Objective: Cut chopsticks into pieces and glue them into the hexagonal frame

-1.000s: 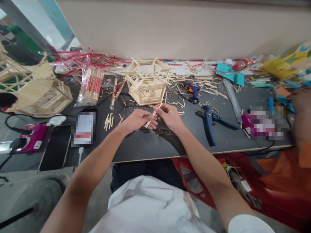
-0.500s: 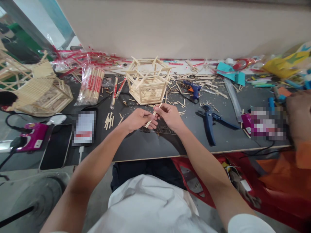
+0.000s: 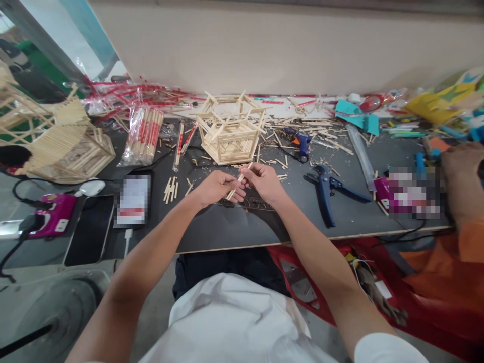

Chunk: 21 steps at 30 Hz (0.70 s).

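Short wooden sticks (image 3: pixel 241 178) are pinched between my two hands over the table's front part; how many there are I cannot make out. My left hand (image 3: pixel 219 188) is closed on their lower end, and my right hand (image 3: pixel 262 180) grips the upper end with thumb and fingers. Just beyond the hands stands a many-sided frame built of wooden sticks (image 3: pixel 232 136). A small group of cut sticks (image 3: pixel 171 190) lies left of my left hand. To the right rest a blue cutter (image 3: pixel 325 194) and a blue glue gun (image 3: pixel 303 143).
At the left are a larger stick model (image 3: pixel 71 141), bagged chopsticks (image 3: pixel 143 133), two phones (image 3: pixel 132 199) and a purple power strip (image 3: pixel 55 214). Loose stick pieces (image 3: pixel 321 128) litter the back. Another person's arm (image 3: pixel 465 181) reaches in at the right, beside a second purple strip (image 3: pixel 382 194).
The view has shifted very slightly. Both hands keep the same grip on the sticks, with hardly any movement.
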Each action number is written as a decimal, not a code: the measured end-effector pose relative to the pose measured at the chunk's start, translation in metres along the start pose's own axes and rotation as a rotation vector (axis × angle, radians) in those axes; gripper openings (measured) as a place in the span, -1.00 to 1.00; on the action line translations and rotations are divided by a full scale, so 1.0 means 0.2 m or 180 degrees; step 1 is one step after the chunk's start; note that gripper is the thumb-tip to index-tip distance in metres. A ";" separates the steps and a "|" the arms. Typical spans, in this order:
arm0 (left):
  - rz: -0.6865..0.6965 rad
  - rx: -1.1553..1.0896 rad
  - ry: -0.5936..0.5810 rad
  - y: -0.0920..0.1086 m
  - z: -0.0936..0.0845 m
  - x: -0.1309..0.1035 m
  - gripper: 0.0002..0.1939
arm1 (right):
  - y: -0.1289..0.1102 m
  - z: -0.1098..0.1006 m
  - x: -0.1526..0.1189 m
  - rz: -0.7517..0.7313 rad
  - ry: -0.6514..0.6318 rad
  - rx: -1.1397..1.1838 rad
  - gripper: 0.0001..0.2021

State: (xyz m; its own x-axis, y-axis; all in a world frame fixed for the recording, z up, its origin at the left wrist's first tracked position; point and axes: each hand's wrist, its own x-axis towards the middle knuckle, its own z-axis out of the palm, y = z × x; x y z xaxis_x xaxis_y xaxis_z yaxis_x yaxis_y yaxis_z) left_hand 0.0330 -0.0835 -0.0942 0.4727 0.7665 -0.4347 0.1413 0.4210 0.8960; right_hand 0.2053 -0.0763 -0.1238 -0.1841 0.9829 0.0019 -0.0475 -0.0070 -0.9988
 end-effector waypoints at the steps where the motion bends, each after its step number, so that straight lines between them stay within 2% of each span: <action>1: 0.0005 -0.0005 0.0012 0.00 0.00 0.00 -0.85 | 0.00 0.00 0.00 -0.0005 0.0007 -0.0016 -0.55; 11: 0.0044 0.0127 0.0142 0.00 0.02 0.00 -0.83 | 0.01 0.00 0.00 -0.0079 0.0042 -0.0073 -0.58; 14: 0.0059 0.0226 0.0177 0.01 0.02 0.00 -0.79 | -0.02 -0.03 -0.02 -0.0077 0.0164 -0.0151 -0.54; 17: 0.0082 0.0332 0.0217 0.02 0.00 -0.01 -0.77 | -0.10 -0.14 -0.11 -0.0168 0.0392 -0.0609 -0.52; 21: 0.0169 0.0484 0.0144 0.02 -0.03 -0.02 -0.77 | -0.20 -0.44 -0.33 -0.0330 0.1024 -0.2353 -0.57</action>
State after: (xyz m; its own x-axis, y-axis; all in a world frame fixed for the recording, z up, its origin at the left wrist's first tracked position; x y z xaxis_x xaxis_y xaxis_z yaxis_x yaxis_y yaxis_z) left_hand 0.0269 -0.0817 -0.0898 0.4439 0.8082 -0.3870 0.2487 0.3038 0.9197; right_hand 0.3056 -0.1256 -0.0874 0.0821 0.9774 0.1946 0.6327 0.0998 -0.7679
